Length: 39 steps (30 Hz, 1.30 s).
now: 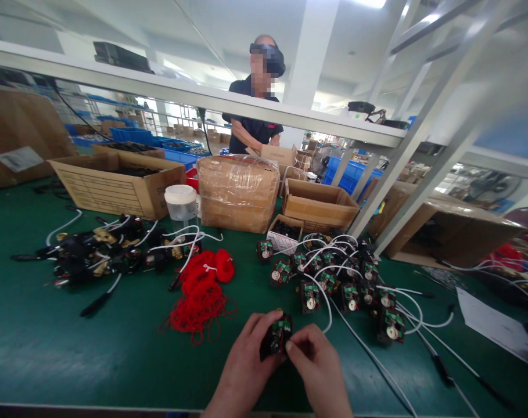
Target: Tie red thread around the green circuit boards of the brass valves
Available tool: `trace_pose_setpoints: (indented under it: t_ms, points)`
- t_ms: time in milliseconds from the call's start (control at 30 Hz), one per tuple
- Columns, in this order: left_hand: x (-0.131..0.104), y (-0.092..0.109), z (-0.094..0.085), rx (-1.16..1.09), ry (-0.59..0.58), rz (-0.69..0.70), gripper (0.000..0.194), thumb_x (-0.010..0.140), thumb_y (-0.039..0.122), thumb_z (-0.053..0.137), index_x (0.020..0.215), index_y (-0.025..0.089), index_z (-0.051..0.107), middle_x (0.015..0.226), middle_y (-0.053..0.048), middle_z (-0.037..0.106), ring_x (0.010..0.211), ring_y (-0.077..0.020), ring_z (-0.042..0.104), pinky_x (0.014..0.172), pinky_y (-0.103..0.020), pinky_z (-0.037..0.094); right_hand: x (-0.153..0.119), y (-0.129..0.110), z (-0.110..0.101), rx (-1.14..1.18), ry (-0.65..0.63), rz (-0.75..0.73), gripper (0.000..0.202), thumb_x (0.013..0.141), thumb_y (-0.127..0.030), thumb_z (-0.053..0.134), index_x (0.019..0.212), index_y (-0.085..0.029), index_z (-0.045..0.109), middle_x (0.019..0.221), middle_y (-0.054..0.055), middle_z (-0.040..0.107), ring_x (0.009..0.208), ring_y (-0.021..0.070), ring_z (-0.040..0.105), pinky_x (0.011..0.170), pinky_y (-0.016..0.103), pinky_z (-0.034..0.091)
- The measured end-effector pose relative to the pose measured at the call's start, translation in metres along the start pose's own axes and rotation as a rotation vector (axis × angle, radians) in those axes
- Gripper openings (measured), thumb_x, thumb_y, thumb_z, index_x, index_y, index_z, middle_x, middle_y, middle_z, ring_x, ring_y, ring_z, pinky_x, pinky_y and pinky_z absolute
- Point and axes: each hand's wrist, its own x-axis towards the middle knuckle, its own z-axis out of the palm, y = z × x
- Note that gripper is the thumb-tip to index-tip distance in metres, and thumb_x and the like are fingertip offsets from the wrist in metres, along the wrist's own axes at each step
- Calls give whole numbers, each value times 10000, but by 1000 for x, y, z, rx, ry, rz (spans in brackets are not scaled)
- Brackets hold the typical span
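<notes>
Near the front edge of the green table, my left hand (247,361) is closed around a small black housing with a green circuit board (280,331) on its upper face. My right hand (315,363) is at the housing's right side, thumb and forefinger pinched together. Whatever sits between those fingertips is hidden. Just beyond and to the right lie several similar black housings with green boards (349,297), round metal discs and white cables. Left of my hands is a tangled heap of red wire (200,307), partly tied in bundles.
Black and brass assemblies with white tubes (98,249) lie at left. Behind stand a taped carton (239,194), a lidded plastic jar (180,203), open boxes (318,203) and a small box of black parts (285,232). A metal frame post (403,168) rises at right. Across the table stands a person (250,122).
</notes>
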Motion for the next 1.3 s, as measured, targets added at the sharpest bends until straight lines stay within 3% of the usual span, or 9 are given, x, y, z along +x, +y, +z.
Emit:
trace_pose_setpoints:
  t_ms: [200,333,467,633,733,800,967,1167,1300]
  points:
    - [1,1,-1,-4,-1,-3,651,704,21,658,1264,353,637,1232,-6,648,1165,-214,627,1037,-357,501,7,-7,-4,-13,-60,-20,42,765,-248,671,738,-222,650,711,9,631,651,194,613,597,278,485]
    - [1,1,0,-21,13,3,663,687,13,644,1256,353,646,1209,-7,657,1141,-217,639,1018,-358,514,-1,-8,5,170,-79,70,194,796,-396,708,828,-213,653,699,4,646,525,164,601,481,249,479]
    - [1,1,0,-32,11,-1,652,693,24,640,1256,355,648,1204,-6,658,1131,-214,644,1004,-351,523,-9,-2,9,181,0,92,321,852,-506,684,925,-194,704,806,42,671,424,129,580,384,230,431]
    - [2,2,-1,-29,9,6,654,691,8,636,1249,349,652,1206,-3,665,1138,-208,645,1022,-359,517,4,-22,-9,-221,-194,-190,241,951,-242,517,894,-233,751,870,44,631,560,134,631,512,227,486]
    - [3,1,-2,-15,2,22,677,670,-4,642,1249,347,650,1213,-8,673,1151,-216,645,1033,-378,514,18,-45,-20,-597,-348,-353,320,819,-15,501,842,-235,732,877,40,627,670,151,628,599,228,460]
    - [3,0,-2,-6,-3,22,688,664,-1,646,1258,347,644,1224,-12,670,1160,-220,641,1038,-384,512,23,-53,-23,-699,-397,-389,336,768,25,508,863,-225,711,919,47,635,715,163,632,626,237,450]
    - [2,-3,0,5,11,5,689,677,15,625,1274,359,636,1249,-3,656,1190,-212,625,1069,-378,485,13,-32,-14,-326,-249,-228,180,894,-108,502,854,-232,626,862,13,619,656,152,628,608,238,478]
    - [2,2,-1,2,15,-10,649,686,28,616,1247,351,659,1207,-3,669,1149,-210,644,1035,-357,503,-5,-3,9,31,-49,-67,57,886,-252,595,887,-226,646,801,4,623,585,157,613,570,255,495]
    - [3,0,-2,0,14,3,628,689,49,656,1237,355,666,1203,2,679,1154,-219,643,1032,-367,504,4,-12,3,76,-109,-36,82,855,-222,594,788,-214,641,741,-12,586,548,148,604,527,242,465]
